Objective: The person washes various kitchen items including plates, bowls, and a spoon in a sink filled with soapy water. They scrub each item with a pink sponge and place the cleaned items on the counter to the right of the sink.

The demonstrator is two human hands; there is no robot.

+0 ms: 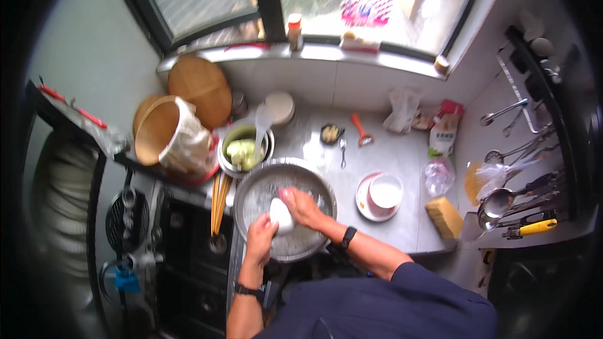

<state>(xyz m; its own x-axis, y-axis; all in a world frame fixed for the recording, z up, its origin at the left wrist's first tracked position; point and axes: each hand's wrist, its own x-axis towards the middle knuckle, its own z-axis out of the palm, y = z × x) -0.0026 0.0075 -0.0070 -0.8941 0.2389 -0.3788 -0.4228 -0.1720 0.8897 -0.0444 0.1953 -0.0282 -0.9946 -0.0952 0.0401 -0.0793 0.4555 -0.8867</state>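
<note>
Over a wide round metal basin point(241, 197) I hold a smooth white rounded object point(281, 216); whether it is a bowl or a lump of dough I cannot tell. My left hand point(262, 239) grips its lower left side, the thumb lying on the white surface. Against its upper right side is my right hand point(301, 205), with the fingers curled and partly hidden, so its grip is unclear. Pale wet-looking residue covers the basin's inside. Just behind the basin stands a pot point(225, 165) with pale green pieces point(241, 152) and a translucent-handled utensil point(262, 134) in it.
Wooden chopsticks point(219, 205) lie left of the basin, beside a dark sink point(188, 254). To the right are a white bowl point(386, 190) on a plate point(365, 209), a yellow sponge point(444, 217), an orange peeler point(360, 128) and a spoon point(343, 153). A cloth-draped wooden bucket point(158, 127) stands back left.
</note>
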